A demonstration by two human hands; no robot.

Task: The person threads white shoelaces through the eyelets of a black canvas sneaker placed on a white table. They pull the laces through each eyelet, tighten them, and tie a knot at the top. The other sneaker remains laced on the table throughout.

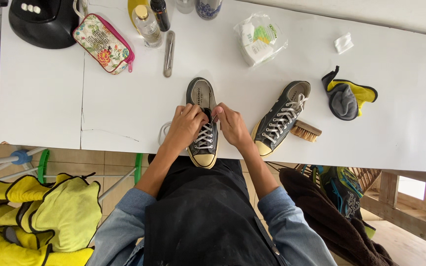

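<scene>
Landmark: dark canvas sneaker [202, 125], lying at the near edge of the white table [124, 108], cream toe cap toward the person, heel away.

- Black apron, denim sleeves: nearest, below the sneaker's toe.
- Left hand [186, 125]: on the sneaker's left side, fingers curled closed over the upper eyelets; exactly what they pinch is hidden.
- Right hand [231, 123]: on the sneaker's right side, fingertips pinching the white lace [214, 118] near the top eyelets.
- Loose loop of white lace: just left of the sneaker, behind the left wrist.
- Yellow-and-grey cloths [35, 216]: well left of and nearer than the sneaker, below table level.
- Second dark sneaker [282, 117]: right of the landmark, fully laced, angled with the toe toward the table's near edge.
- Wooden brush [305, 131]: right of the landmark, touching the second sneaker's far side.
- Grey-and-yellow cloth [348, 96]: further right, apart from the brush.
- Metal tool [168, 53], long and slim: just beyond the landmark's heel, slightly left.
- Floral zip pouch [103, 43]: beyond and left.
- Clear plastic packet of white pads [258, 40]: beyond and right.
- Small white scrap [343, 43]: far right, beyond.
- Bottles [148, 24]: farthest, at the table's back edge beyond the heel.
- Black appliance [43, 22]: far left corner.
</scene>
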